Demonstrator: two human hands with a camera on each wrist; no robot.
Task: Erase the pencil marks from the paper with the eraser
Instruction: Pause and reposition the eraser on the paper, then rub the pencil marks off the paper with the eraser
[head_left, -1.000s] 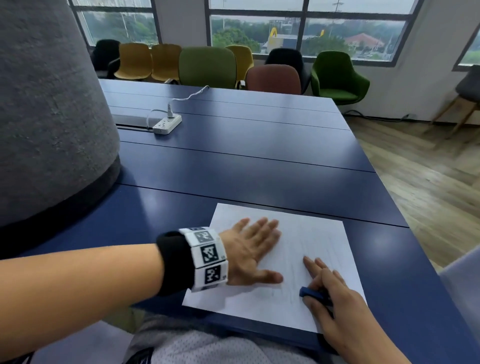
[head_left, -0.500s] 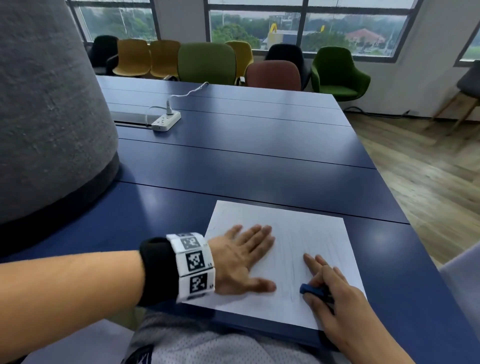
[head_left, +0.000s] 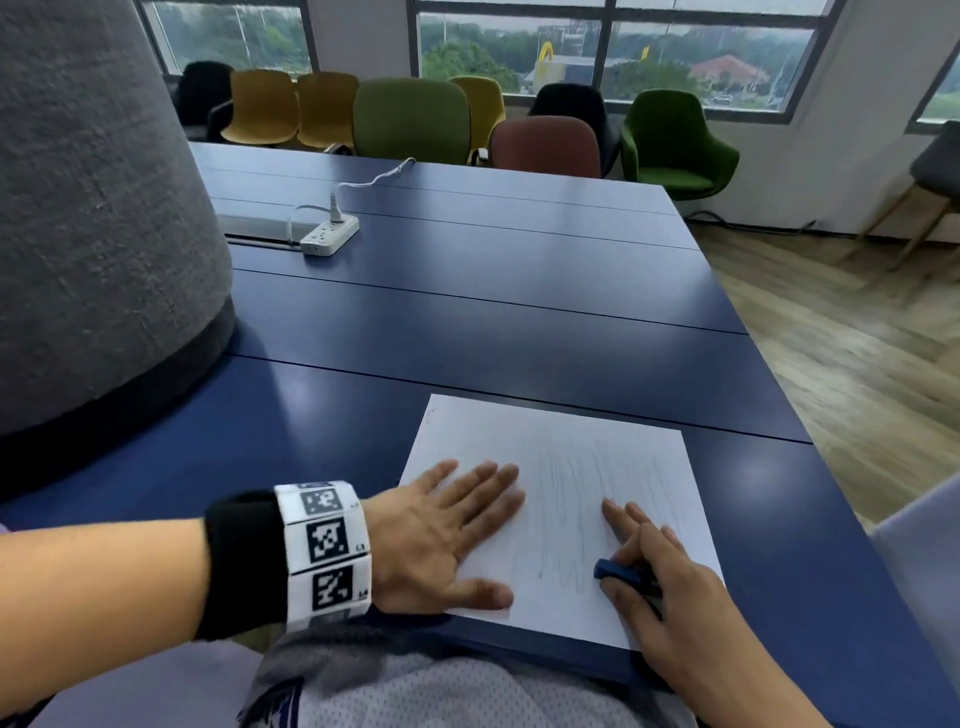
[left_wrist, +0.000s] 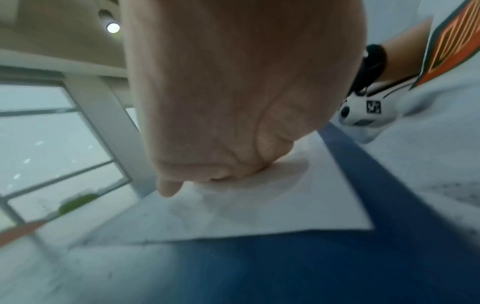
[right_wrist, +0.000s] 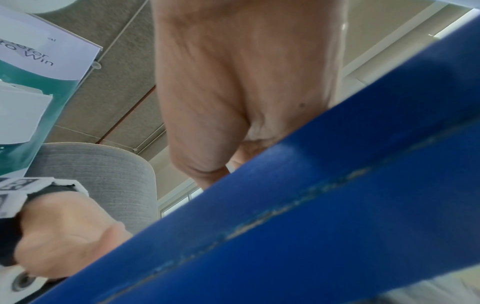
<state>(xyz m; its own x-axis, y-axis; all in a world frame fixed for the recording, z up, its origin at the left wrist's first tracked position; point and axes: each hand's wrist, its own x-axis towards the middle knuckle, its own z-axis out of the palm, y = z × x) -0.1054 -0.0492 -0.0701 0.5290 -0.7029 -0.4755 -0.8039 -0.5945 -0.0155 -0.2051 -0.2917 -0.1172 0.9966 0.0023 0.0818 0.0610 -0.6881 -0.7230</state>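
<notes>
A left hand (head_left: 441, 535) lies flat on the paper (head_left: 566, 499) while the right hand (head_left: 670, 587) pinches a blue eraser (head_left: 621, 573) against its near edge, faint pencil marks (head_left: 587, 499) largely unerased.

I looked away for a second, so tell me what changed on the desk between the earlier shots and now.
Very little. The left hand slid slightly back toward the paper's near-left edge, still pressing it flat with straight fingers. The right hand keeps pinching the blue eraser at about the same spot near the paper's near-right corner. The pencil marks look unchanged, and the paper has not shifted.
</notes>
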